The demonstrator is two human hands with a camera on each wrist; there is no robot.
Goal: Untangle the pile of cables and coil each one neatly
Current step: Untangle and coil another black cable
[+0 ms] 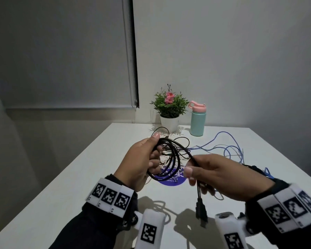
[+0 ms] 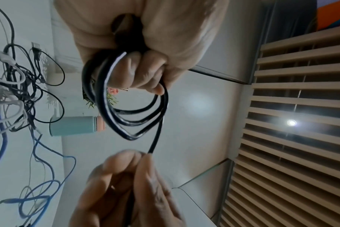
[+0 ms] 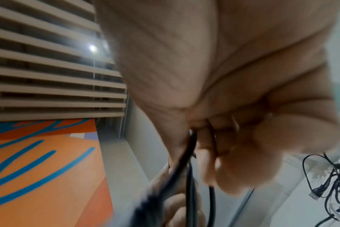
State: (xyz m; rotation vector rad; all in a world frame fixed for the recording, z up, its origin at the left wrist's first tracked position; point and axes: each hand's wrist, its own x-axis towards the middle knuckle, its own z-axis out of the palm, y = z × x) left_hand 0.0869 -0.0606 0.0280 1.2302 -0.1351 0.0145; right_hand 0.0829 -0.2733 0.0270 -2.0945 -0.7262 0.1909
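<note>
Table (image 1: 83,177): the tangled pile (image 1: 221,150) lies on it, beyond my hands.
Black cable (image 1: 171,153): coiled loops in my left hand (image 1: 140,159), fingers curled round them.
Right hand (image 1: 221,178): pinching the tail; I should feed it evenly.
Plug (image 1: 201,212): dangling, so tuck it last.

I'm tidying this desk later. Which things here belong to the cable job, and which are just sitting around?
Part of the job:
black cable, coiled in left hand, its free end pinched by right hand
blue cable
tangled pile

Just lying about:
potted plant
water bottle
round purple sticker
</note>
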